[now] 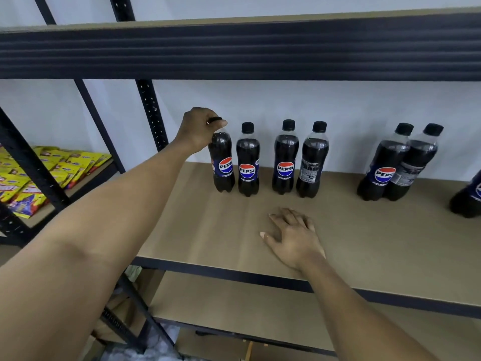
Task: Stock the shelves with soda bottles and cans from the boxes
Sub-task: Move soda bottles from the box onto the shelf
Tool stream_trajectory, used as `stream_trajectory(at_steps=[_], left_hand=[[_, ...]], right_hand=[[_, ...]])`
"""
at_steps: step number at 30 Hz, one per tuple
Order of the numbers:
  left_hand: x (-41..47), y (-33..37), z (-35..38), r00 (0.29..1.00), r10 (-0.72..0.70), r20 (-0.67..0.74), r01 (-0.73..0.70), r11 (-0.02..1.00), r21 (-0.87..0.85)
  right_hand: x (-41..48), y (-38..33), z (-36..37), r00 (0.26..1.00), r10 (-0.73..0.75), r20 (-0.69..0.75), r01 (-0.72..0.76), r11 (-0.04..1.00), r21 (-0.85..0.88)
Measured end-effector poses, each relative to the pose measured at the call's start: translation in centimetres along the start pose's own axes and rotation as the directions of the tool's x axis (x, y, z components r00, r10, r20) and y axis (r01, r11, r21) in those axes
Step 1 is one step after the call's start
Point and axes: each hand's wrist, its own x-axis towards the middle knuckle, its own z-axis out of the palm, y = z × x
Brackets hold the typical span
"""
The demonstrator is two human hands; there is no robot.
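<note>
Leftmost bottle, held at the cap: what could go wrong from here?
1. The left hand grips the leftmost bottle only by its cap; a nudge could tip it into the next bottle, close beside it, and topple others.
2. The right hand rests open on the shelf in front of the row; a fallen bottle might roll past it off the front edge.

bottles (248, 162): glossy clear plastic | shelf board (213, 217): matt, smooth | frame (151, 110): dark metal

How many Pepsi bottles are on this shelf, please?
7 bottles: four at left, the left hand gripping the leftmost bottle; two together right; one cut off far right.
</note>
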Motion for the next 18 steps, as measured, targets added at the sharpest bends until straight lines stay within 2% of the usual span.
stream_trajectory(at_steps=[3,10,15,18], left_hand=[[0.5,-0.4,0.9,0.999,-0.018,0.033,0.018,1.000,0.009],[-0.5,0.2,1.0,0.999,-0.048,0.012,0.048,0.999,-0.002],[-4.6,0.1,1.4,0.983,-0.181,0.031,0.181,0.983,-0.029],[-10.3,0.7,2.3,0.966,-0.241,0.094,0.232,0.968,0.095]], right_hand=[[0.0,-0.1,-0.1,1.000,-0.001,-0.004,0.001,1.000,-0.001],[0.1,0.0,0.0,1.000,0.004,-0.006,-0.005,1.000,-0.007],[-0.1,-0.1,-0.3,1.000,0.013,0.018,-0.013,1.000,-0.010],[-0.3,-0.2,-0.3,1.000,0.013,0.025,-0.013,1.000,0.010]])
